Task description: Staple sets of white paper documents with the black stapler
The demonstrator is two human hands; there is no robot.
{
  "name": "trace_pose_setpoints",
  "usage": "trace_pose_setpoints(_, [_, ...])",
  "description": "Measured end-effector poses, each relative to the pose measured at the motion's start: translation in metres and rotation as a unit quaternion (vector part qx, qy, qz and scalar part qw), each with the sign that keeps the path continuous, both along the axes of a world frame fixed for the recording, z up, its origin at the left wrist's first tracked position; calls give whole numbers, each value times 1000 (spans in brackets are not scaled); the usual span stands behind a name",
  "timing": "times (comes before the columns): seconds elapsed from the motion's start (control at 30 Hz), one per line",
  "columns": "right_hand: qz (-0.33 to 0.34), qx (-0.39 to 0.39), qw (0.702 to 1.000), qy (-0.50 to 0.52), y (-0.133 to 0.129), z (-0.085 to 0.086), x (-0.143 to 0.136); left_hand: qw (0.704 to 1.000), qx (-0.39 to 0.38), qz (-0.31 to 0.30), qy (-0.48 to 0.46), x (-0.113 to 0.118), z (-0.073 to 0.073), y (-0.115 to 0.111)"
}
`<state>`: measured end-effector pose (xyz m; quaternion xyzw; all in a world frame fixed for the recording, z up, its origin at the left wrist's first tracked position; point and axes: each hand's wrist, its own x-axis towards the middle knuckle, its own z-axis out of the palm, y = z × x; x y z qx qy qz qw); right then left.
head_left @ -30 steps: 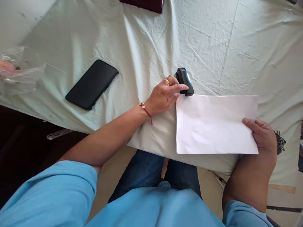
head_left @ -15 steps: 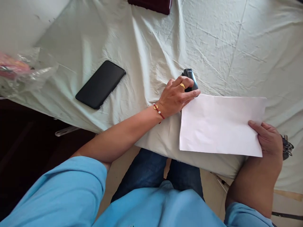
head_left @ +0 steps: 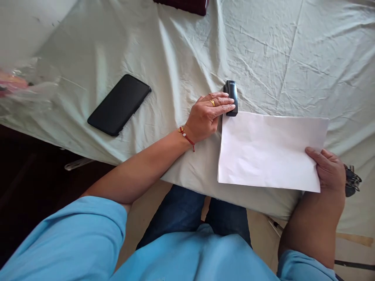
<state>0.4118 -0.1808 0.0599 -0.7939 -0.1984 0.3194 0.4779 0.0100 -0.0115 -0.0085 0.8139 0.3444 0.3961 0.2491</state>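
Note:
White paper sheets (head_left: pixel 269 150) lie over the near part of the cloth-covered surface, at the right of centre. At their top left corner stands a small black stapler (head_left: pixel 232 97), with its lower end over the paper. My left hand (head_left: pixel 207 113) rests its fingertips on top of the stapler from the left, fingers stretched and close together; its thumb is hidden beneath. My right hand (head_left: pixel 329 168) grips the right edge of the paper, thumb on top and the other fingers partly hidden.
On the pale green cloth (head_left: pixel 260 50), a black phone (head_left: pixel 119 104) lies to the left. Clear plastic packaging (head_left: pixel 29 88) is at the far left, a dark red object (head_left: pixel 187 4) at the top edge, and keys (head_left: pixel 353 181) just beyond my right hand.
The fingers of my left hand have straightened and moved back to the left on the stapler, which now stands more upright in the view. The view has shifted slightly; my right hand keeps its grip.

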Motion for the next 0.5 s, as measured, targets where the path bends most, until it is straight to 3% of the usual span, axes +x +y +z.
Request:
trace_pose_setpoints(0.2, [5,-1,1000,11,-1,0,3,999,-19,19,38,-1,2,-11])
trace_pose_setpoints(0.37, [5,-2,1000,12,0,-4,7,996,13,44,81,5,4,-22])
trace_pose_setpoints(0.5, [-6,12,1000,3,1,-8,12,998,4,30,58,8,0,-17])
